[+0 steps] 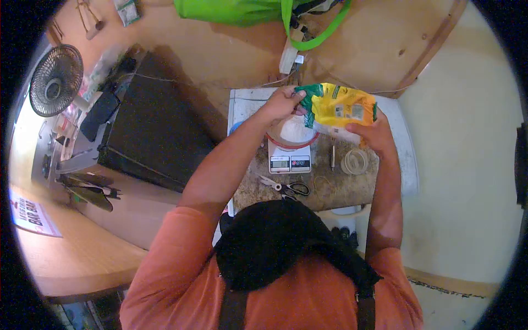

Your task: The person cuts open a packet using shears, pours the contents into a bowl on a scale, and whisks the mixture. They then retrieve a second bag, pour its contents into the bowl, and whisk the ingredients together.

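Observation:
Both my hands hold a yellow and green plastic packet, tilted on its side over a bowl. My left hand pinches the green end at the left. Around the lower right part of the packet, my right hand is closed. Below the green end, a red-rimmed bowl holds white powder; the packet covers part of it. The bowl sits on a white digital scale whose display is lit, though its digits are too small to read.
Black-handled scissors lie before the scale on the worn table. A clear round container and a thin pale stick are to the right. A green bag hangs behind; a fan stands left.

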Demonstrator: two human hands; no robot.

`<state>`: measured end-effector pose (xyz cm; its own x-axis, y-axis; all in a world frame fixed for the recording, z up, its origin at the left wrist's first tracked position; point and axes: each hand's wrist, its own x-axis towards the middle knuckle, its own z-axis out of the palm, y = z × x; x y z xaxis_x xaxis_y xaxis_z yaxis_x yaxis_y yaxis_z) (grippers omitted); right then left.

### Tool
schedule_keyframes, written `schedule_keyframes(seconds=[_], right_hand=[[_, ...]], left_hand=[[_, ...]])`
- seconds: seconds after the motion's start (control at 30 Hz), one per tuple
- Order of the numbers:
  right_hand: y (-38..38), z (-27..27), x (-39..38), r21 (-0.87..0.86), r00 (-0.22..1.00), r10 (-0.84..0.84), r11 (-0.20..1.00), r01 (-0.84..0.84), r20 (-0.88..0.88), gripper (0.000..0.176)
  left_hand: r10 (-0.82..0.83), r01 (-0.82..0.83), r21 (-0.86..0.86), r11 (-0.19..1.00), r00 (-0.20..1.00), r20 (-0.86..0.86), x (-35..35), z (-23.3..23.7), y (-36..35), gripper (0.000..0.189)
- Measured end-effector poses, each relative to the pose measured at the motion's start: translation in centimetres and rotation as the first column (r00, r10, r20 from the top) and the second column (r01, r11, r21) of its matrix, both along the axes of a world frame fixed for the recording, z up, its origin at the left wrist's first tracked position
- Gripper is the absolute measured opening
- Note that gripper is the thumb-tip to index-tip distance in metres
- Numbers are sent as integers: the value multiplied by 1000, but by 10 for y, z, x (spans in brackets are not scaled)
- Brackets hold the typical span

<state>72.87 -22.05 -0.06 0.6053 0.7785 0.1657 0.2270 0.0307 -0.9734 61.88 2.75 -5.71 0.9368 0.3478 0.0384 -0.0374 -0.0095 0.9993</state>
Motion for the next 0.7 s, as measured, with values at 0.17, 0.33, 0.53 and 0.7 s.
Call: schedule_keyframes(seconds=[0.17, 0.33, 0.53, 0.7], right_hand=[[22, -20, 3, 6, 998, 20, 1000, -21, 56, 62], [18, 3, -8, 32, 999, 1, 999, -3, 48, 60], [27, -25, 0, 43, 987, -66, 997, 60, 149, 57], [29, -22, -4, 59, 990, -12, 998, 4, 139, 55]], left_hand=[[5, -8, 88, 996, 999, 34, 3, 0, 1, 21], [83, -81, 146, 986, 996, -11, -10, 9, 9, 19], [79, -81, 237, 968, 997, 20, -6, -9, 19, 18], [59, -61, 27, 998, 997, 51, 4, -20, 2, 19]])
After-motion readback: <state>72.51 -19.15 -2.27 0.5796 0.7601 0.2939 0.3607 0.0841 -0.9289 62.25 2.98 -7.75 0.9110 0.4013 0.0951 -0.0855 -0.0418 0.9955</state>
